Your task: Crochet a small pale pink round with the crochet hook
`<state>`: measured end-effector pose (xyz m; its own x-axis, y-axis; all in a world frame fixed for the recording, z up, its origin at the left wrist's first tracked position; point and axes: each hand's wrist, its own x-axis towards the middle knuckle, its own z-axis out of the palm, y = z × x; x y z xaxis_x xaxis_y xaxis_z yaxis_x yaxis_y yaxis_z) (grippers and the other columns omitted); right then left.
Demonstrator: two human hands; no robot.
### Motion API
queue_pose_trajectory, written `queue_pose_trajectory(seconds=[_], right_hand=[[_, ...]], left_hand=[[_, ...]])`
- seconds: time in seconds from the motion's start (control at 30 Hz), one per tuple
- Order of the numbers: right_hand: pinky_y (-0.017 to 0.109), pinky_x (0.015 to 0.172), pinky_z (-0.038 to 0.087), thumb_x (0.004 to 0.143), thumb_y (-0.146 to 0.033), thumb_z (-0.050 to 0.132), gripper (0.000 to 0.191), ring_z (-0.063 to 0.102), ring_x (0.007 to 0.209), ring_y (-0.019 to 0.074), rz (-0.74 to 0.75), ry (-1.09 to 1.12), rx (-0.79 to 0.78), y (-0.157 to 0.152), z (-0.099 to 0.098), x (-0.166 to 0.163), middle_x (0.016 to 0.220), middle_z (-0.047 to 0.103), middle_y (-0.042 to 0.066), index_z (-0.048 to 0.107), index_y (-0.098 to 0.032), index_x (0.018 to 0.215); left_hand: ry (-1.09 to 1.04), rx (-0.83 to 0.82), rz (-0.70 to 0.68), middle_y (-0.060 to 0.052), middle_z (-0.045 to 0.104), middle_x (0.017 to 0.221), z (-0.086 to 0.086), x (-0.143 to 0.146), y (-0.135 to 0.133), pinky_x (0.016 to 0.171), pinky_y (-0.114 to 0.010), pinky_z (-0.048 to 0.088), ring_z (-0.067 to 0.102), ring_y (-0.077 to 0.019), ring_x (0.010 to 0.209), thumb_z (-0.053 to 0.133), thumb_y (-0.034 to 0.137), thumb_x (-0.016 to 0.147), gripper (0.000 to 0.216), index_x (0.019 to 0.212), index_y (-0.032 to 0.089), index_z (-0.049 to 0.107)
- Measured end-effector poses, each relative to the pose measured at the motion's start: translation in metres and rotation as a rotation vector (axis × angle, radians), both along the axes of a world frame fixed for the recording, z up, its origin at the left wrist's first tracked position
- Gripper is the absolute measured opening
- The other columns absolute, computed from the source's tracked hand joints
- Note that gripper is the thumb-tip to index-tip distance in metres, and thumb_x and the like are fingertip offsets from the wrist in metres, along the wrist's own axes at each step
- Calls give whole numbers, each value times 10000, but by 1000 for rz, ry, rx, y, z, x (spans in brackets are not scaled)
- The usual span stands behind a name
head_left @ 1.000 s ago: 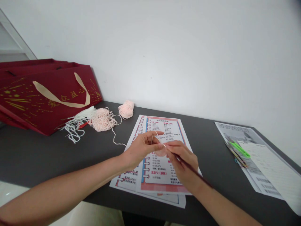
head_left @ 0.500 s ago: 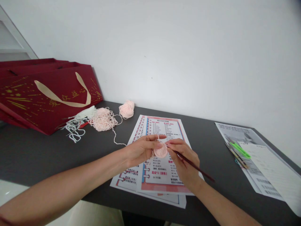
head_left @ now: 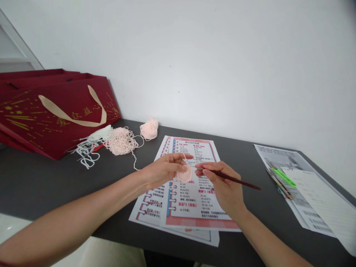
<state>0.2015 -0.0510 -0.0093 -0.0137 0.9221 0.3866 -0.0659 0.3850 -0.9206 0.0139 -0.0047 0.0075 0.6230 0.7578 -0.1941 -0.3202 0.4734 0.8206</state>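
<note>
Between thumb and fingers, my left hand (head_left: 168, 168) pinches a small round piece of pale pink crochet (head_left: 184, 173), with a strand of yarn running up over the raised index finger. My right hand (head_left: 221, 180) grips a crochet hook (head_left: 236, 179) with a dark brown handle; its thin metal end points left toward the top of the crochet piece. Whether the tip sits in a loop is too small to tell. Both hands are above printed pattern sheets (head_left: 194, 221). The working yarn trails left to a loose pink yarn heap (head_left: 121, 142).
A pink yarn ball (head_left: 149, 129) and a white yarn bundle (head_left: 100, 134) lie at the back left, by dark red gift bags (head_left: 55, 115). To the right are papers (head_left: 319, 200) with a bright green cutter-like tool (head_left: 284, 177). A white wall (head_left: 222, 74) stands behind.
Both hands are slightly farther apart. The left hand and crochet piece have shifted a little left and up; the hook has turned closer to level, its handle end rising.
</note>
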Motion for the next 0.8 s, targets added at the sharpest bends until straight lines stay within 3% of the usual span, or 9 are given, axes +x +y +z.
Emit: queue_pose_trajectory(seconds=[0.4, 0.5, 0.63, 0.8], right_hand=[[258, 665, 577, 806, -105, 645, 175, 710, 746, 149, 130, 27, 34, 1, 7, 6, 884, 736, 2, 697, -259, 872], [222, 586, 557, 788, -97, 663, 185, 704, 736, 143, 124, -64, 62, -1, 10, 9, 894, 737, 5, 704, -264, 858], [247, 630, 557, 774, -85, 674, 220, 702, 768, 152, 155, -141, 117, -2, 16, 13, 911, 738, 8, 714, -276, 875], [265, 626, 562, 769, -98, 682, 178, 705, 722, 156, 248, -26, 22, 3, 18, 15, 878, 742, 13, 717, -257, 842]], left_hand=[[20, -25, -121, 30, 581, 654, 13, -8, 5, 596, -214, 405, 558, -72, 593, 694, 68, 676, 374, 1044, 109, 643], [18, -51, -166, 32, 579, 638, 13, -10, 7, 586, -211, 404, 562, -74, 586, 701, 66, 664, 391, 1050, 92, 643], [1, -61, -220, 37, 571, 626, 11, -13, 9, 585, -205, 408, 555, -68, 575, 687, 60, 670, 366, 1033, 89, 652], [43, -31, -285, 28, 584, 665, 12, -16, 11, 554, -195, 389, 540, -63, 572, 666, 85, 687, 330, 1016, 108, 657]])
